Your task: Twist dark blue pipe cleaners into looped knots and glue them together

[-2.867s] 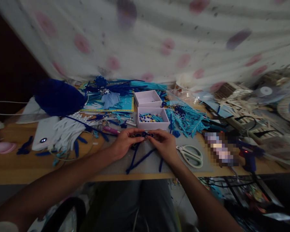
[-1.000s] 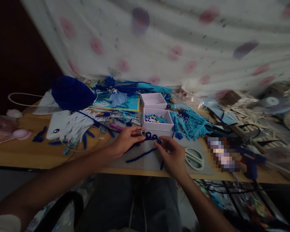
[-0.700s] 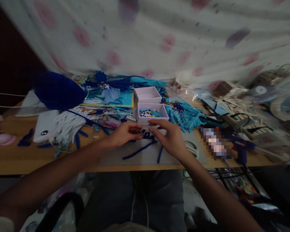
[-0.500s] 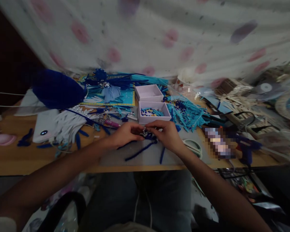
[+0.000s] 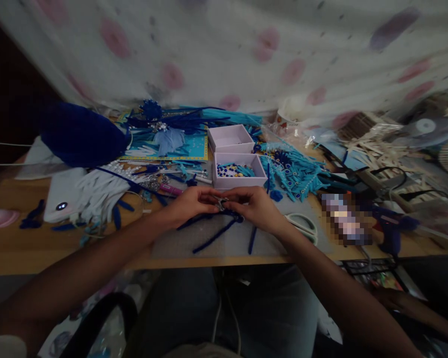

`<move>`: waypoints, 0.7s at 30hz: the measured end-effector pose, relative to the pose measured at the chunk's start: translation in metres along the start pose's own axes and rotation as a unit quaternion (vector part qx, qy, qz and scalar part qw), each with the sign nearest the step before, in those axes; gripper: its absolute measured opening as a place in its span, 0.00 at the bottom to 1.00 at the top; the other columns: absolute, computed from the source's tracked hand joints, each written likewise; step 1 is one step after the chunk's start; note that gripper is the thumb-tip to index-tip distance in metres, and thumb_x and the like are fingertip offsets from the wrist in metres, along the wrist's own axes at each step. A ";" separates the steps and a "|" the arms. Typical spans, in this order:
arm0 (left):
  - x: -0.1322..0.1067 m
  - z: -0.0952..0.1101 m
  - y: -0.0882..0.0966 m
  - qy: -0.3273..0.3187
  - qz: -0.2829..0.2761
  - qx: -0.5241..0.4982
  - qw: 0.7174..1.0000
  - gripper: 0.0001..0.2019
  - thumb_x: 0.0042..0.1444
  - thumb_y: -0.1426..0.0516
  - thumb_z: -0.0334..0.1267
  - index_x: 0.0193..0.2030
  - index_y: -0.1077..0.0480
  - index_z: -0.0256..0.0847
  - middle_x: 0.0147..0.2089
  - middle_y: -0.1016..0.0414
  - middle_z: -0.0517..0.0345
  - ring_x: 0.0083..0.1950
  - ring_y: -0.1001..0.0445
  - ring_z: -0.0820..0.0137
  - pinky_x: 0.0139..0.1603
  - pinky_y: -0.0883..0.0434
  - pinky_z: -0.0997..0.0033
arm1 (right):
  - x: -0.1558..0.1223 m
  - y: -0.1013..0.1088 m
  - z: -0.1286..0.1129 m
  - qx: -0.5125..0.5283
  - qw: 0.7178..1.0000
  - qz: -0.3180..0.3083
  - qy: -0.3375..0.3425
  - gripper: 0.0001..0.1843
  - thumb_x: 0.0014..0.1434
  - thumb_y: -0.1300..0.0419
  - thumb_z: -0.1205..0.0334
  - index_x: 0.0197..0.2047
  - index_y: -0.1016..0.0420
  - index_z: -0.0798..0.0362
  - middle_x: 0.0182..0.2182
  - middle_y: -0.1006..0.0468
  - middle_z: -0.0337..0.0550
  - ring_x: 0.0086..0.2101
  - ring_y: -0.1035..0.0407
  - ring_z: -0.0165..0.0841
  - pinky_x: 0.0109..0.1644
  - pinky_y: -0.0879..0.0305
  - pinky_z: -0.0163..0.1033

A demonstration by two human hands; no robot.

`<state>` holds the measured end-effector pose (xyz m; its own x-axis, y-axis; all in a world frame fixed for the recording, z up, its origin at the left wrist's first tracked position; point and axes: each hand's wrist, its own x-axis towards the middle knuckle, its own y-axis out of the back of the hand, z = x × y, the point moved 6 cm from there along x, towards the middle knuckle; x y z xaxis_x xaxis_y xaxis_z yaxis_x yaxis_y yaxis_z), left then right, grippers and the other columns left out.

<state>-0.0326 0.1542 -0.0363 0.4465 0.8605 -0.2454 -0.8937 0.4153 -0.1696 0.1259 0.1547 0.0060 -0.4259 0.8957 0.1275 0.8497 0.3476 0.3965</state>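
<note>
My left hand (image 5: 194,205) and my right hand (image 5: 254,208) meet over the grey mat (image 5: 209,243). Fingers of both are pinched on a small silvery ornament (image 5: 221,203) with dark blue fuzzy stems on it. One dark blue fuzzy stem (image 5: 214,237) slants down toward the table's front edge below the ornament. A second blue stem (image 5: 252,240) hangs or lies under my right wrist. The fingers hide much of the ornament, so its exact shape cannot be made out. Just beyond the hands stands a white box (image 5: 240,183) with blue and gold beads and turquoise pieces.
Behind it is another white box (image 5: 229,140). Scissors with pale handles (image 5: 304,224) lie right of my right wrist. Farther right are a pixelated phone (image 5: 345,219) and a blue glue gun (image 5: 392,226). Turquoise stems (image 5: 302,174) and white strips (image 5: 100,194) flank the mat. A dim forearm (image 5: 414,311) shows lower right.
The view has shifted slightly. Both hands stay together on the ornament, with fingers a little closer around it. A dim forearm has appeared at the lower right.
</note>
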 end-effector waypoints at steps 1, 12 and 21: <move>-0.001 0.001 -0.001 0.004 -0.003 -0.011 1.000 0.21 0.42 0.30 0.26 0.45 0.20 0.39 0.41 0.17 0.55 0.43 0.21 0.68 0.51 0.26 0.64 | 0.000 0.000 0.003 0.018 1.000 0.004 -0.007 0.10 0.56 0.33 0.60 0.42 0.14 0.49 0.37 0.13 0.41 0.36 0.20 0.37 0.41 0.26 0.40; -0.003 0.002 -0.008 0.057 0.021 0.026 0.998 0.16 0.50 0.30 0.48 0.40 0.20 0.38 0.38 0.19 0.54 0.37 0.20 0.65 0.35 0.23 0.67 | 0.003 0.006 0.017 0.115 0.990 0.074 -0.029 0.12 0.51 0.28 0.56 0.39 0.15 0.52 0.34 0.13 0.44 0.34 0.20 0.37 0.40 0.25 0.41; 0.003 0.005 -0.008 0.020 -0.021 -0.008 1.000 0.12 0.45 0.27 0.38 0.36 0.21 0.39 0.31 0.21 0.60 0.30 0.24 0.72 0.35 0.26 0.70 | 0.006 0.008 0.013 0.098 0.993 0.064 -0.026 0.10 0.51 0.28 0.55 0.35 0.16 0.51 0.32 0.14 0.43 0.31 0.22 0.35 0.38 0.26 0.40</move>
<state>-0.0245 0.1549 -0.0305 0.4850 0.8300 -0.2752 -0.8736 0.4457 -0.1955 0.1343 0.1664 -0.0014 -0.2971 0.9478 0.1158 0.9424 0.2715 0.1955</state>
